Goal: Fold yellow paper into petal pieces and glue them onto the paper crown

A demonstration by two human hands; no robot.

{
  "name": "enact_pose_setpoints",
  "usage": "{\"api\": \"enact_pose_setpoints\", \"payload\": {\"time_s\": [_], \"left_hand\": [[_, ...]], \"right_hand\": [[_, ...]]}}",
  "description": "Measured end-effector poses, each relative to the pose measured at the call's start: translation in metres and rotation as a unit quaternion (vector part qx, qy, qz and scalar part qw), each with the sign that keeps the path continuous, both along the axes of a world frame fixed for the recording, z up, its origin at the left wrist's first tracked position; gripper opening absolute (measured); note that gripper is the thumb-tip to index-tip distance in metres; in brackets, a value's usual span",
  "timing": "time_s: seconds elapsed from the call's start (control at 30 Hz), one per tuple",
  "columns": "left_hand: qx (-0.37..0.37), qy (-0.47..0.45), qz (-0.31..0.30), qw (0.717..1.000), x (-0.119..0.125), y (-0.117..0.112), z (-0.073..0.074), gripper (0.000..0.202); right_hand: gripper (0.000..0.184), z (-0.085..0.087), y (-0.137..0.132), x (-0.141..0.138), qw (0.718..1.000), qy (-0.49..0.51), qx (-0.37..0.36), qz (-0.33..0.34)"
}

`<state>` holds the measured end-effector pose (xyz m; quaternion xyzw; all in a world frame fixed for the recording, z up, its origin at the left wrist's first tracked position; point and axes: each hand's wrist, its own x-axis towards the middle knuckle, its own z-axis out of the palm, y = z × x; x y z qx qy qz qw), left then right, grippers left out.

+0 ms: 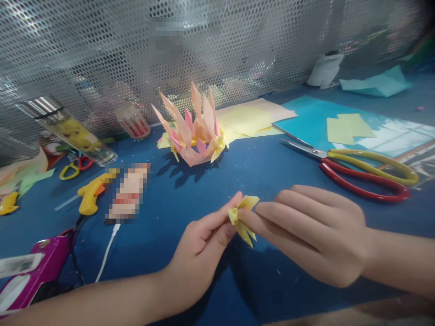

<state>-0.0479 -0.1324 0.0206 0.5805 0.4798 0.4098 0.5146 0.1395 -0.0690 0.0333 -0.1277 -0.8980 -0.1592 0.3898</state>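
Note:
A small folded piece of yellow paper (245, 232), with several pointed flaps, is held up between my two hands over the blue tabletop. My left hand (200, 246) pinches it from the left between thumb and fingers. From the right, the fingertips of my right hand (316, 231) press on it, closed over its middle. Beyond my hands stands a folded paper crown (200, 156) with tall peach points and pink and yellow pieces. Parts of the yellow paper are hidden by my fingers.
Large scissors (365, 170) with red and yellow handles lie at right, by a blue folder (306, 120) and yellow paper slips (348, 128). At left are a yellow glue gun (90, 197), a clear bottle (76, 136) and a purple box (50, 258). A perforated metal panel (217, 50) rises behind.

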Motion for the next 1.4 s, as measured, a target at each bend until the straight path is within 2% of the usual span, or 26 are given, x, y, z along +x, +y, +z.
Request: {"api": "enact_pose_setpoints", "payload": {"time_s": [0.13,0.3,0.43,0.63,0.9,1.17,1.33,1.4], "left_hand": [[-0.041,-0.066,0.022,0.997,-0.001,0.003,-0.004,0.038],[-0.082,-0.152,0.023,0.985,0.000,0.006,-0.005,0.044],[-0.070,-0.158,0.010,0.985,0.001,0.006,-0.003,0.047],[-0.063,-0.180,0.008,0.982,0.003,0.006,-0.003,0.051],[-0.052,-0.206,0.014,0.977,0.004,0.004,-0.005,0.058],[-0.096,-0.231,0.086,0.965,0.004,0.008,-0.003,0.066],[-0.109,-0.231,0.100,0.962,0.003,0.011,-0.002,0.060],[-0.110,-0.238,0.101,0.960,0.002,0.012,-0.002,0.058]], "right_hand": [[0.033,-0.001,-0.001,-0.004,0.999,-0.028,0.001,-0.028],[0.026,0.000,-0.002,-0.006,0.997,-0.067,0.001,-0.028],[0.021,-0.003,-0.002,-0.006,0.998,-0.058,-0.012,-0.033],[0.018,-0.002,0.001,-0.007,0.994,-0.063,-0.042,-0.078],[0.020,-0.002,-0.004,-0.009,0.996,-0.059,-0.036,-0.053],[0.019,-0.012,-0.009,-0.015,0.994,-0.081,-0.014,-0.068],[0.017,-0.016,-0.006,-0.015,0.995,-0.086,-0.013,-0.054],[0.018,-0.015,-0.005,-0.014,0.996,-0.078,-0.039,-0.028]]}}
